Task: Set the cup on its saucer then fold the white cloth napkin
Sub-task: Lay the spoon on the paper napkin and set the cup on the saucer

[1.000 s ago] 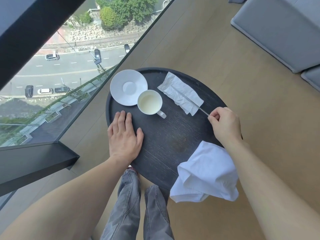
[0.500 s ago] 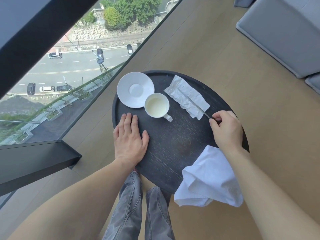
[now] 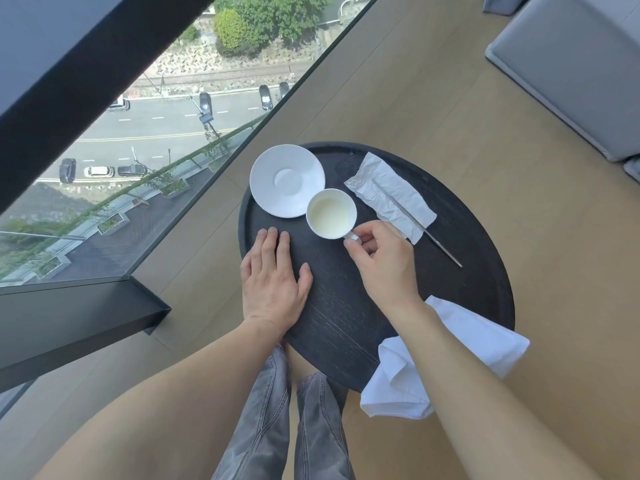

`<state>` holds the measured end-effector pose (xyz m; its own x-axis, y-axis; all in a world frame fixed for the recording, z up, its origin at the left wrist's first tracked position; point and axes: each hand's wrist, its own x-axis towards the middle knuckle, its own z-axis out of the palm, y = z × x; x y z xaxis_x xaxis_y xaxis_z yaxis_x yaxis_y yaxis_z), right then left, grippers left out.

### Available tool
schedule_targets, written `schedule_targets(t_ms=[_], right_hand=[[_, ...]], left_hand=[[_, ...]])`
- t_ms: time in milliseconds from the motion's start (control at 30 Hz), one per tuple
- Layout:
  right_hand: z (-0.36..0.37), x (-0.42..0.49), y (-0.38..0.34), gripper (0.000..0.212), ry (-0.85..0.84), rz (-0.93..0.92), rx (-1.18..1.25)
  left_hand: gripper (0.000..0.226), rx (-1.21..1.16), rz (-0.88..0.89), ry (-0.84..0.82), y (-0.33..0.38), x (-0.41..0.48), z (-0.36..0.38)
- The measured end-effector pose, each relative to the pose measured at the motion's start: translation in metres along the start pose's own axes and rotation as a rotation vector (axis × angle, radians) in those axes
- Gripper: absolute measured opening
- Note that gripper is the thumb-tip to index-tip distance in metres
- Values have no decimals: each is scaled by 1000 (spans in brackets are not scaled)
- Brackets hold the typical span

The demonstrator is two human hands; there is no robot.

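Observation:
A white cup (image 3: 330, 213) holding a pale liquid stands on the round black table (image 3: 478, 285), touching the near-right rim of the empty white saucer (image 3: 287, 180). My right hand (image 3: 381, 263) pinches the cup's handle at its near-right side. My left hand (image 3: 272, 280) lies flat, fingers apart, on the table just left of the cup. The white cloth napkin (image 3: 474, 332) lies crumpled over the table's near-right edge, partly hidden under my right forearm.
A crumpled paper napkin (image 3: 379, 188) lies at the table's far right with a thin metal utensil (image 3: 431, 235) across it. A glass wall runs close along the left. A grey sofa (image 3: 571, 64) stands at the far right. My legs show below the table.
My right hand let go of the metal utensil, which now lies on the paper napkin, and moved left onto the cup's handle. My left hand stayed flat on the table.

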<state>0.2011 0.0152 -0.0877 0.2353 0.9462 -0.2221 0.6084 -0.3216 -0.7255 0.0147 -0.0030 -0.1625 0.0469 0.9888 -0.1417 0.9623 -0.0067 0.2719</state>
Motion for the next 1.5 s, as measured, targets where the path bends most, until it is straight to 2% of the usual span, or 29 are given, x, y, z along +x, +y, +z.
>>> schedule_targets(t_ms=[300, 667, 1033, 1500], right_hand=[[3, 1, -3, 9, 40, 39, -14], [4, 15, -39, 7, 77, -13, 50], [41, 50, -54, 13, 53, -22, 20], [48, 60, -54, 13, 13, 11, 53]], left_hand=[[68, -1, 6, 25, -1, 0, 2], [67, -6, 8, 22, -4, 0, 1], [65, -19, 20, 18, -2, 0, 0], [65, -45, 19, 16, -3, 1, 0]])
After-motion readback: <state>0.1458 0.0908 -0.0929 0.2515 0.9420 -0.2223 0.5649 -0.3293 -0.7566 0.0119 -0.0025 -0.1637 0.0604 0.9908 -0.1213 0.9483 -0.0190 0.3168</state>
